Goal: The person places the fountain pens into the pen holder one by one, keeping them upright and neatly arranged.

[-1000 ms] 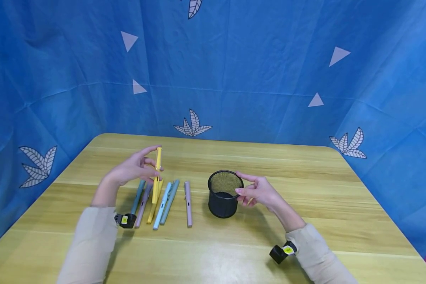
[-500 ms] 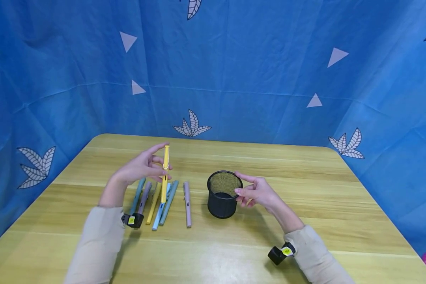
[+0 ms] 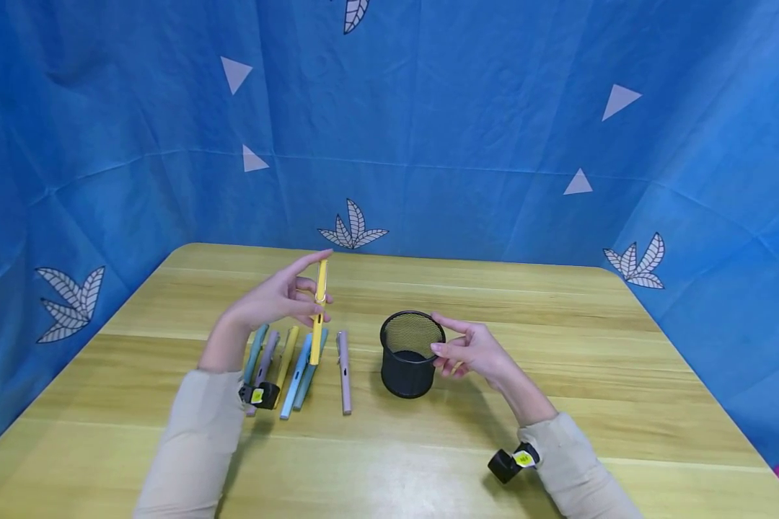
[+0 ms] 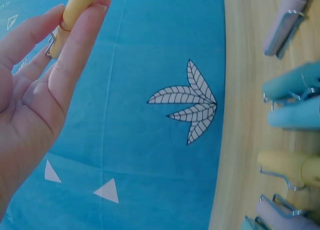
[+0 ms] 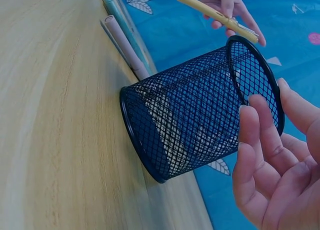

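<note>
Head view: your left hand (image 3: 275,297) has the slim, glossy yellow pen (image 3: 322,287) clamped between thumb and fingers, index reaching its top end, probably to keep it near upright. Below those fingers lie loose teal, lilac, yellow and pale-blue pens (image 3: 293,393), with one slim lilac pen (image 3: 345,375) lying apart, nearer the cup. Across, your right hand (image 3: 470,349) grips the rim of the round black wire-mesh cup (image 3: 407,378), seemingly to steady it.

Left wrist: the yellow pen's clip shows beside your fingers, pinched close; the loose pens lie well beyond them, clips visible.

Right wrist: here's the cup, base on the pale wooden table (image 5: 55,140), fingertips at its rim; the yellow pen is beyond them, past the rim.
</note>
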Demonstrator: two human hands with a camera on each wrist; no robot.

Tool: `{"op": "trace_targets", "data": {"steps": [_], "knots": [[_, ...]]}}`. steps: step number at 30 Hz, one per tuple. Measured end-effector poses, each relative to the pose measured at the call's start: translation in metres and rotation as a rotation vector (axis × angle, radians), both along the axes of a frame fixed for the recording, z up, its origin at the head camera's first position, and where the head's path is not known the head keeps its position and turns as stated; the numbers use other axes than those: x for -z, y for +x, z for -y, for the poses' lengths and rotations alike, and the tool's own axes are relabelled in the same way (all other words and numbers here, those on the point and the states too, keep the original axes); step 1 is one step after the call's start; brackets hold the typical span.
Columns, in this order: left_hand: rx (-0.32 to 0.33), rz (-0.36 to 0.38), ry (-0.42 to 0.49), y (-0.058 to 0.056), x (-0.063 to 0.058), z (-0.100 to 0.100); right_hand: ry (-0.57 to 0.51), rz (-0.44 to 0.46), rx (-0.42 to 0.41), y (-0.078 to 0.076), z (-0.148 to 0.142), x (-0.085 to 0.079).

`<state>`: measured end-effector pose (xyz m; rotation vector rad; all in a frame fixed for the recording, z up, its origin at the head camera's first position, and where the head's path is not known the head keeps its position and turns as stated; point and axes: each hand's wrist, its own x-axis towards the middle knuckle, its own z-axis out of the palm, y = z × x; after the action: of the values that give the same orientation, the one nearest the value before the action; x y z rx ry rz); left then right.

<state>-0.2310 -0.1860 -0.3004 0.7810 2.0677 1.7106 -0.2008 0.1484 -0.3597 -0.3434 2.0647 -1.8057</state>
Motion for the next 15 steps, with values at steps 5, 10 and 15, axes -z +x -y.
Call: {"op": "trace_targets", "data": {"steps": [5, 10, 15], "knots": [[0.024, -0.002, 0.026, -0.002, -0.003, -0.009, -0.001, -0.003, 0.002, 0.000, 0.000, 0.001], [0.013, -0.017, 0.054, -0.004, -0.007, -0.019, 0.009, -0.002, 0.011, 0.000, -0.001, 0.000], [0.019, -0.039, 0.091, -0.004, -0.007, -0.030, 0.002, -0.013, 0.004, 0.000, -0.001, 0.001]]}}
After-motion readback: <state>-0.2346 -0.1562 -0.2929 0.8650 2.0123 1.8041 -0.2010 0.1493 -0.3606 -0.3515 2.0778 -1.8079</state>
